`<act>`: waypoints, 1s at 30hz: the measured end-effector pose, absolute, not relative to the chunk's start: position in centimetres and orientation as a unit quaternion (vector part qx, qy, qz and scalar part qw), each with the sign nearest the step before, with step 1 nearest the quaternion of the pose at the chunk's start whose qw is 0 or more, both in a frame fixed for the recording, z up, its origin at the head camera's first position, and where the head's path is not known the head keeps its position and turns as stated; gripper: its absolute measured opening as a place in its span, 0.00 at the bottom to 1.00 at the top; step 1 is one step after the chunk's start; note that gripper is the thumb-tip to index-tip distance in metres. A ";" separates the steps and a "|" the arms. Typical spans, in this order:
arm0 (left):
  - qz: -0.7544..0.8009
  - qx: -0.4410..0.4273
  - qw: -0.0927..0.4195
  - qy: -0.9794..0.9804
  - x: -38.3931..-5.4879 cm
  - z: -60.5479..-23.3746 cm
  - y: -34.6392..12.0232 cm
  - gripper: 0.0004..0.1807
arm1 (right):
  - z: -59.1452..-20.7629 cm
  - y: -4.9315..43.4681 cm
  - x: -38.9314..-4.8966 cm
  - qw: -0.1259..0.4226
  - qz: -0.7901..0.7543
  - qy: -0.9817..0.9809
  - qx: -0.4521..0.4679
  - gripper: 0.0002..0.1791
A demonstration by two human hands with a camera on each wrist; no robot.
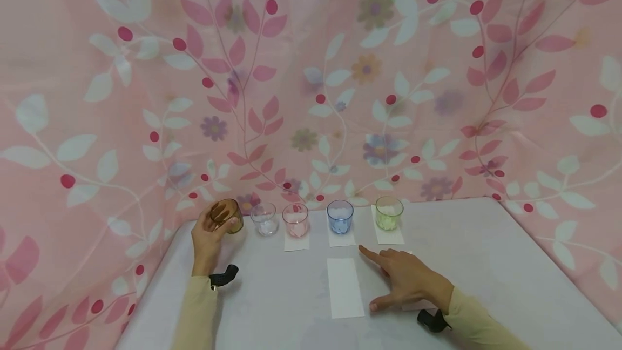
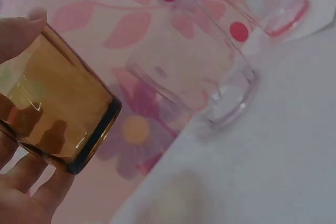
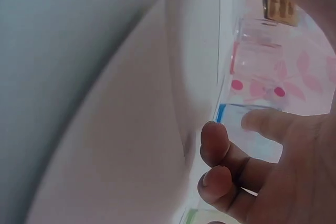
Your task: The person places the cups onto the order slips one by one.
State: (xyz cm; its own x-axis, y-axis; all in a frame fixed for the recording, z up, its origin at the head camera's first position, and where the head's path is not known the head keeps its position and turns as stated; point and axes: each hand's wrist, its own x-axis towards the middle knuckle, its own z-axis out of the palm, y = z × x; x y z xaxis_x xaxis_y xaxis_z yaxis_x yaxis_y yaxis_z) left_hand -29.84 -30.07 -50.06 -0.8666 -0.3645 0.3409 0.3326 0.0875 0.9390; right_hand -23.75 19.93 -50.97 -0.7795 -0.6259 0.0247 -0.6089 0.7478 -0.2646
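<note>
My left hand (image 1: pixel 206 242) grips an amber glass (image 1: pixel 236 219) at the far left of the row, thumb on one side and fingers round the other. In the left wrist view the glass's dark base (image 2: pixel 97 142) shows against the curtain, apart from the clear glass (image 2: pixel 194 77) beside it. Farther right stand a pink glass (image 1: pixel 296 221), a blue glass (image 1: pixel 340 217) and a green glass (image 1: pixel 389 213). My right hand (image 1: pixel 410 277) is over the table with fingers extended and thumb spread, holding nothing, beside a white paper card (image 1: pixel 346 289).
White cards lie under the pink, blue and green glasses; another card (image 1: pixel 419 305) is mostly hidden below my right hand. A pink flowered curtain (image 1: pixel 311 123) hangs right behind the table's back edge. The white tabletop (image 1: pixel 486 263) extends to the right.
</note>
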 end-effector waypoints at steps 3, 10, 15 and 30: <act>-0.680 -0.006 0.267 -0.683 -29.4 -48.3 -29.6 0.40 | -51.3 19.5 -23.8 0.028 -0.128 0.933 -0.336 0.67; -0.690 -0.085 0.278 -0.663 -28.3 -44.4 -27.8 0.41 | -51.4 18.7 -23.9 0.019 -0.115 0.933 -0.341 0.63; -0.717 -0.149 0.267 -0.626 -27.1 -42.3 -26.0 0.41 | -51.2 18.2 -24.0 0.024 -0.112 0.932 -0.345 0.62; -0.735 -0.267 0.197 -0.591 -23.8 -39.0 -20.2 0.44 | -51.4 17.4 -24.0 0.032 -0.085 0.936 -0.341 0.61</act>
State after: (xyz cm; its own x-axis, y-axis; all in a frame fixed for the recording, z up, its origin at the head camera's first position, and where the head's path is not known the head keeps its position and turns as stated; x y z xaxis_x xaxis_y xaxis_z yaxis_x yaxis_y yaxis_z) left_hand -23.80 -20.20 -39.04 -0.7800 0.0259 0.6252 0.6051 -0.2233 0.7642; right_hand -24.00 17.42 -51.37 -0.7650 -0.6440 -0.0013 -0.6333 0.7526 -0.1806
